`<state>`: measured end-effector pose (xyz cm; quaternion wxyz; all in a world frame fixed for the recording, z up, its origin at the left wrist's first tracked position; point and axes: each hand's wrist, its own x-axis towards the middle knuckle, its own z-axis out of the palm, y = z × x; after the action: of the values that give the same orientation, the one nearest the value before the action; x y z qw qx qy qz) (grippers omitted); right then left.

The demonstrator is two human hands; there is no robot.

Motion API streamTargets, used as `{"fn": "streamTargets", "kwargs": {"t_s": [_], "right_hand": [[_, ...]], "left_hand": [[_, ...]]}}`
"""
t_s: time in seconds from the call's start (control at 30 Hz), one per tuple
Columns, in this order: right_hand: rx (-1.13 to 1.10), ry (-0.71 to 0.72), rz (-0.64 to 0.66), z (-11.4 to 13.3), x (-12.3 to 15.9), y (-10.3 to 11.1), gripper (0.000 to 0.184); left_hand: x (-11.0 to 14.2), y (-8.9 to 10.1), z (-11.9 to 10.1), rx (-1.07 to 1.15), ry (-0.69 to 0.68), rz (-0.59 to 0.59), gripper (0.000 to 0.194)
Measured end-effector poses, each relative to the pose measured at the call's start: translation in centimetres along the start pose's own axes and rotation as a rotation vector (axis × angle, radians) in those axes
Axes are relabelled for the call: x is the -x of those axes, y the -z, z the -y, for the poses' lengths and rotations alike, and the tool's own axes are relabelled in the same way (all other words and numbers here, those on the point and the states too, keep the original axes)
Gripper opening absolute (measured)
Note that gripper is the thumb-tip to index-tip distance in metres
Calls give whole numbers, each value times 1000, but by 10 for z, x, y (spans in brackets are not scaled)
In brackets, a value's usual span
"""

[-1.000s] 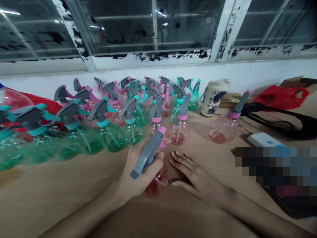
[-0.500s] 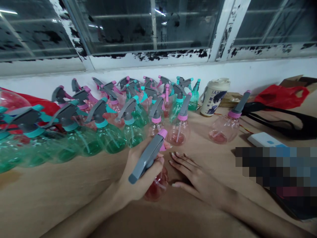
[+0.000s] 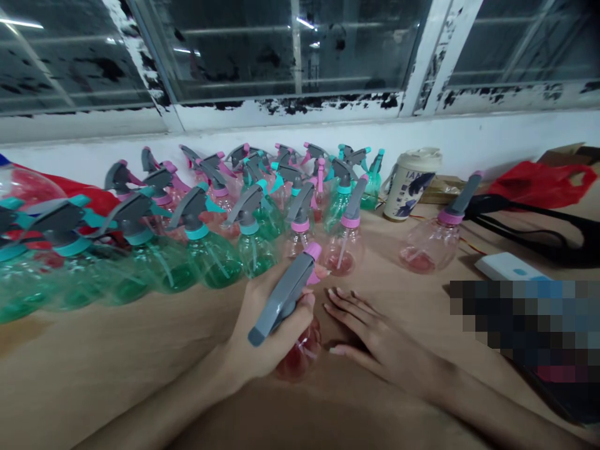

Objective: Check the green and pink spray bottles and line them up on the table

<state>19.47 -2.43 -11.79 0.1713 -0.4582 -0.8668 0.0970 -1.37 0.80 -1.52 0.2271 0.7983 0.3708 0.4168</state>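
Observation:
Wrapped round the neck of a pink spray bottle (image 3: 300, 356) is my left hand (image 3: 262, 325). The bottle stands on the wooden table (image 3: 154, 362), its grey trigger head with a pink nozzle angled up and to the right above my fingers. My right hand (image 3: 375, 337) lies flat on the table just right of that bottle, fingers stretched and apart, holding nothing. Just beyond my hands stands another pink spray bottle (image 3: 344, 250). To its left, green spray bottles (image 3: 213, 262) with turquoise collars form a row. One more pink spray bottle (image 3: 429, 244) stands alone at the right.
Several more spray bottles crowd behind the front row, up to the white wall. A paper cup (image 3: 409, 187) stands right of them. Further right lie a red plastic bag (image 3: 539, 187), a black strap (image 3: 539, 228), a white box (image 3: 510, 267) and a pixelated dark object.
The whole view has shifted slightly, so things appear a little further right. My left hand keeps its grip on the pink spray bottle, and my right hand stays flat on the table.

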Motion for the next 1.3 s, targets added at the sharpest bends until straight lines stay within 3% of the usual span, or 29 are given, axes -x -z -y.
{"fn": "streamTargets", "kwargs": {"t_s": [0.67, 0.87, 1.1, 1.3], "right_hand": [[-13, -1, -39, 2, 0, 1, 59], [-16, 3, -23, 2, 0, 2, 60], [-31, -8, -29, 3, 1, 2, 60], [-41, -6, -59, 2, 2, 0, 61]], "left_hand": [[3, -3, 6, -62, 10, -6, 7], [3, -3, 2, -65, -17, -45, 17], [1, -2, 0, -40, 82, -2, 12], [-2, 1, -1, 37, 11, 27, 7]]}}
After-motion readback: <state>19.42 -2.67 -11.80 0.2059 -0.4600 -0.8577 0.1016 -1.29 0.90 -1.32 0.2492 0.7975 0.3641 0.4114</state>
